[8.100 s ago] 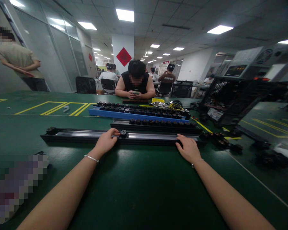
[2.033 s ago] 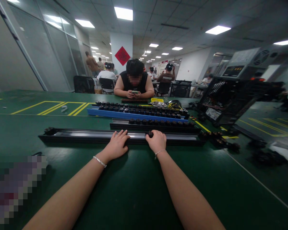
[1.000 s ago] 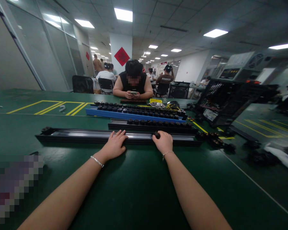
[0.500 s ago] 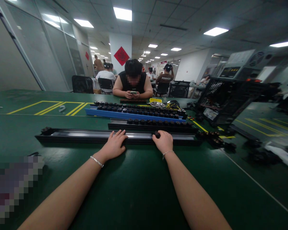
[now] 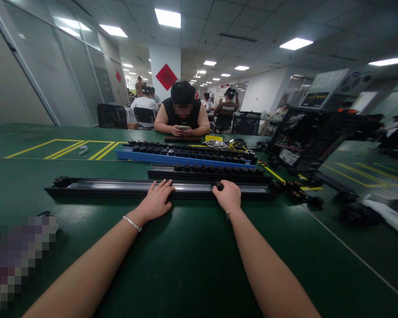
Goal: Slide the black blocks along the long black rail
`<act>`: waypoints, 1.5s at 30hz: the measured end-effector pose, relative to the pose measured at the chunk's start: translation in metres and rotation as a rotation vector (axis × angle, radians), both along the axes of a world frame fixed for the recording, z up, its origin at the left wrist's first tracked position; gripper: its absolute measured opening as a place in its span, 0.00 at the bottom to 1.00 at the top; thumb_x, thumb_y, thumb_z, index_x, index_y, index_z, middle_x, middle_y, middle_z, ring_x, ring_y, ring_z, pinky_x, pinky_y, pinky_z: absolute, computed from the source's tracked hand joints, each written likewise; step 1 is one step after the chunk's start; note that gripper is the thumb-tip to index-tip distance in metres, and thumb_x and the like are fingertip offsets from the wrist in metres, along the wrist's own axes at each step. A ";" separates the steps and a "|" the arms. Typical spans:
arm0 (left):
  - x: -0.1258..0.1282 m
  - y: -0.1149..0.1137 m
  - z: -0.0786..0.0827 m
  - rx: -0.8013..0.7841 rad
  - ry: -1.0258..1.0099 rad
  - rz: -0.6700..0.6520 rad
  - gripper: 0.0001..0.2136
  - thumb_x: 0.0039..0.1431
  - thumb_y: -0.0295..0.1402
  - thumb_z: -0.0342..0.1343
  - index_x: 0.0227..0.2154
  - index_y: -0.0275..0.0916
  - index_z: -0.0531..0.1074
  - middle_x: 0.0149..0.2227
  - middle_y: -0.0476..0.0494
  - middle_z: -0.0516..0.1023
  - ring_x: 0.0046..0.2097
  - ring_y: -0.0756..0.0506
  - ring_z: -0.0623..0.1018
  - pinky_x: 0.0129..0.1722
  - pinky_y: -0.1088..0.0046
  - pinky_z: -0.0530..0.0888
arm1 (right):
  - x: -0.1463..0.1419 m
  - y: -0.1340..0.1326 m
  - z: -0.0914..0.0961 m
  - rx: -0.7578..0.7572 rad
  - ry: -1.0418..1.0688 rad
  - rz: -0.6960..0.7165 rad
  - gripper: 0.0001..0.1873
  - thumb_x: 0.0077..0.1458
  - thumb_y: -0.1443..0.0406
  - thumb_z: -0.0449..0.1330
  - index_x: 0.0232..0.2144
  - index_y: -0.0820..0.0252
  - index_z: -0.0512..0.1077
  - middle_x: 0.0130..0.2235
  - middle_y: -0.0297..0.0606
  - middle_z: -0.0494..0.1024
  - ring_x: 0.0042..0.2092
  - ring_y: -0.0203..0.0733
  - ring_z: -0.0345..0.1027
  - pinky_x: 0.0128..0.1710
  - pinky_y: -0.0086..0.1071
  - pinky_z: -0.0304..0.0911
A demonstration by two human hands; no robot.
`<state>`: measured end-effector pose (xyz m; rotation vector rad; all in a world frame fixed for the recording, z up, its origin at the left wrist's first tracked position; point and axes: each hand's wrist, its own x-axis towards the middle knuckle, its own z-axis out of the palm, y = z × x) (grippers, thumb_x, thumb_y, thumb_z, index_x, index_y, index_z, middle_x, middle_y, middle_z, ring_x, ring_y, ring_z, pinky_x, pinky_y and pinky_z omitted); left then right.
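Observation:
A long black rail with a shiny metal channel lies crosswise on the green table. My left hand rests flat on the rail's near edge, its fingers spread. Bent around a small black round part, the fingers of my right hand hold it at the channel; whether it sits in the channel I cannot tell. Another small black part sits at the rail's left end. Several loose black parts lie beyond its right end.
Behind the rail lie a shorter black rail and a blue rail, both with rows of black parts. A black open-frame case stands at the right. Across the table a person leans over a phone.
My right hand has shifted very slightly to the right along the rail with the black part. The left hand keeps its place on the rail. The whole view has moved a little.

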<state>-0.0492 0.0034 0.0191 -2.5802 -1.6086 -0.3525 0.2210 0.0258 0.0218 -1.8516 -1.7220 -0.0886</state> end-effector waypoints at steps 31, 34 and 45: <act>0.001 0.000 0.002 0.002 0.001 -0.003 0.23 0.50 0.31 0.49 0.52 0.38 0.65 0.63 0.36 0.57 0.64 0.38 0.54 0.61 0.49 0.49 | 0.024 0.002 0.000 0.002 0.000 -0.140 0.10 0.46 0.60 0.53 0.24 0.58 0.70 0.31 0.40 0.75 0.39 0.44 0.65 0.42 0.35 0.54; 0.000 0.000 0.001 0.002 -0.002 -0.003 0.23 0.50 0.31 0.49 0.51 0.39 0.65 0.63 0.36 0.57 0.64 0.38 0.54 0.61 0.49 0.49 | 0.027 0.002 -0.001 0.013 -0.003 -0.154 0.09 0.46 0.60 0.53 0.23 0.58 0.69 0.30 0.40 0.74 0.39 0.44 0.65 0.42 0.35 0.53; 0.000 0.000 0.001 -0.007 -0.010 -0.009 0.23 0.50 0.31 0.49 0.52 0.39 0.64 0.63 0.36 0.57 0.64 0.37 0.54 0.61 0.48 0.48 | 0.036 0.002 0.000 -0.017 0.004 -0.197 0.10 0.46 0.59 0.52 0.24 0.59 0.70 0.32 0.42 0.74 0.39 0.46 0.65 0.41 0.36 0.54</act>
